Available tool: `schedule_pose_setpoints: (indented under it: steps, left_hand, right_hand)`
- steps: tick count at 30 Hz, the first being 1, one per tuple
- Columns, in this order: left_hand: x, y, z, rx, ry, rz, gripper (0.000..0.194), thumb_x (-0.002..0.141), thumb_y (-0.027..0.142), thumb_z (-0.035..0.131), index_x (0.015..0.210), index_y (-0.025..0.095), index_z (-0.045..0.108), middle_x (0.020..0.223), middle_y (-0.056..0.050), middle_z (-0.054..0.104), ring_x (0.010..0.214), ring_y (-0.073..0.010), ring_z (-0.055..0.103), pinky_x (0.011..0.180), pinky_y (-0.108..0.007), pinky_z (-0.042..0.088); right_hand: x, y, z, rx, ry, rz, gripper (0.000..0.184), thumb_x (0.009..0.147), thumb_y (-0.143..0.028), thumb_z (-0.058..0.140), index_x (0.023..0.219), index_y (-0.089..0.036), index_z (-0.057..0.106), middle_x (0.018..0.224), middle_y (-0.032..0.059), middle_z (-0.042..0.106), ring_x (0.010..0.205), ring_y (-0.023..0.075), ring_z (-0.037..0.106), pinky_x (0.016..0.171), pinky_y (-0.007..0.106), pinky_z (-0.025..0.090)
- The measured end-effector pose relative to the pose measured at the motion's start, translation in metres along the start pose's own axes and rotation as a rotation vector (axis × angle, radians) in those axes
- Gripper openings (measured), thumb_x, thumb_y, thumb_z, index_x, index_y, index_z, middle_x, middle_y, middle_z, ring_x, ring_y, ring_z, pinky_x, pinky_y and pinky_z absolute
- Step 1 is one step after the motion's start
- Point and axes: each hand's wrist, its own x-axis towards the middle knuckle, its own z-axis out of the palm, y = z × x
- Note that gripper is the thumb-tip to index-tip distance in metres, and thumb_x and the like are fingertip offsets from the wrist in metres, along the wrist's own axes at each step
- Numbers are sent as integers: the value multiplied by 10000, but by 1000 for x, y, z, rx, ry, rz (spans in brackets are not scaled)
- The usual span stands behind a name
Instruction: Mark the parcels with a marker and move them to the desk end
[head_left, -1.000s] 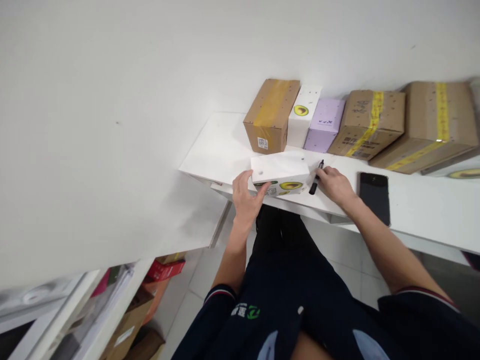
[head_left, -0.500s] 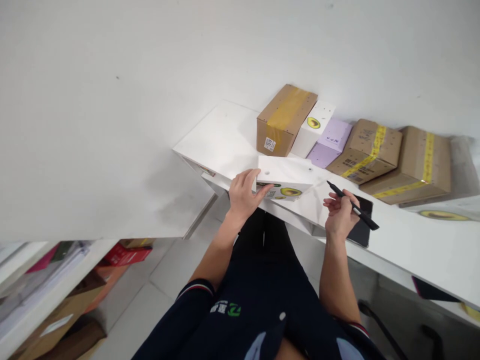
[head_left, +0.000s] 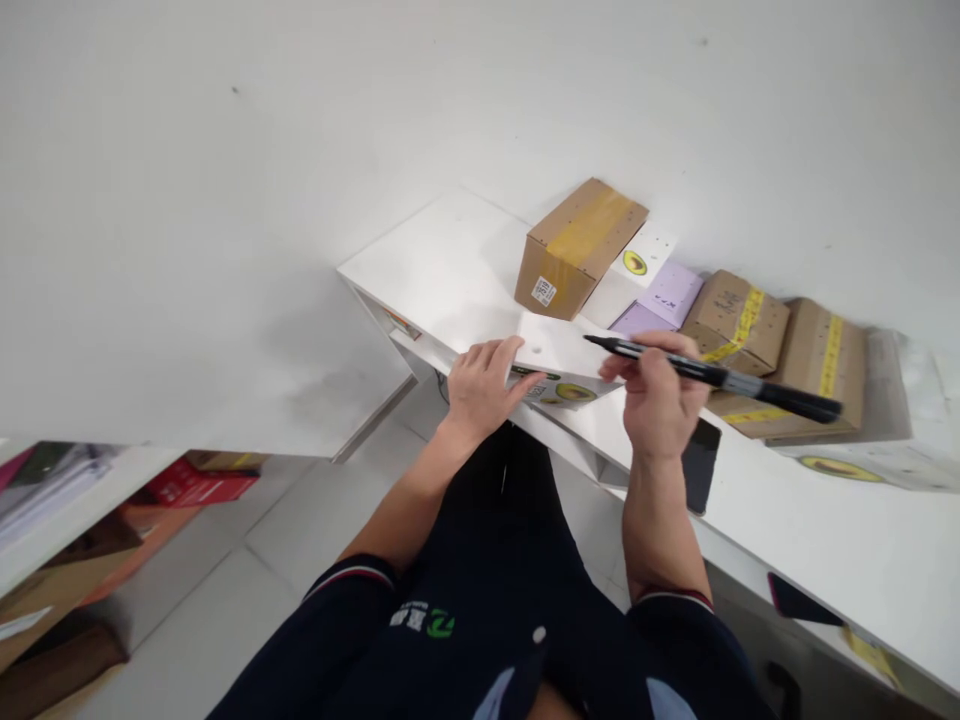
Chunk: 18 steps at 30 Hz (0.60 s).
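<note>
Black marker has moved its tip over the white box.

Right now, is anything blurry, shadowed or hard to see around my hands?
Head view: light is soft, with a faint shadow on the wall left of the desk. Head view: the marker stands out clearly, but print on the white box in your left hand is too soft to read fully. Head view: under the desk, lower right, is dim.

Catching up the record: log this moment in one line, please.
left hand: gripping white box | right hand: holding black marker, tip over box top, contact unclear | phone: beside right wrist
</note>
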Motion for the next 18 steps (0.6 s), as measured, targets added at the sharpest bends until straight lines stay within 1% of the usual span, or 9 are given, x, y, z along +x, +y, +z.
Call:
schedule_pose_setpoints:
  steps: [2, 3, 5, 8, 10, 15, 18]
  left_hand:
    - [-2, 1, 1, -6, 30, 5, 513, 933, 638, 544, 1111, 176, 678, 949, -66, 773, 837, -219, 695, 721, -310, 459]
    - [-3, 1, 1, -12, 36, 0, 507, 934, 628, 549, 1123, 175, 675, 945, -65, 772, 830, -217, 695, 720, -308, 459]
    - [-4, 2, 2, -28, 23, -26, 508, 935, 625, 551, 1147, 179, 671, 947, -65, 771, 828, -214, 695, 727, -305, 463]
    - [-5, 2, 3, -63, -33, -77, 529, 936, 643, 533, 1173, 190, 669, 974, -74, 768, 854, -213, 698, 752, -302, 473]
    - [-6, 2, 4, -84, -54, -95, 532, 942, 645, 518, 1181, 194, 668, 987, -77, 764, 867, -210, 699, 762, -299, 480]
    - [-6, 3, 4, -81, 16, -63, 486, 959, 605, 522, 1154, 185, 671, 959, -65, 765, 836, -200, 701, 731, -290, 482]
    - [-6, 3, 4, -84, -15, -80, 503, 961, 618, 502, 1163, 189, 669, 965, -71, 761, 844, -201, 700, 736, -291, 485]
  right_hand:
    - [2, 4, 14, -85, -142, 81, 237, 863, -449, 684, 941, -225, 665, 711, -34, 696, 622, 114, 680, 616, 266, 575]
    - [4, 6, 20, -115, -189, 102, 263, 863, -472, 685, 948, -224, 667, 724, -30, 697, 641, 113, 682, 632, 266, 577]
    - [7, 11, 29, -161, -244, 119, 299, 863, -512, 680, 931, -222, 658, 718, -31, 684, 636, 108, 667, 616, 252, 560]
    - [11, 19, 33, -250, -254, 103, 305, 881, -522, 653, 899, -218, 654, 702, -33, 661, 604, 99, 629, 567, 234, 511]
    - [11, 22, 33, -309, -262, 79, 280, 891, -494, 650, 897, -214, 663, 717, -29, 664, 600, 98, 616, 570, 235, 498]
    - [10, 23, 33, -380, -307, 46, 221, 904, -428, 644, 911, -209, 674, 740, -19, 679, 621, 104, 616, 617, 250, 512]
    - [10, 21, 34, -409, -318, 40, 219, 907, -428, 635, 912, -211, 671, 734, -18, 683, 611, 106, 607, 613, 253, 514]
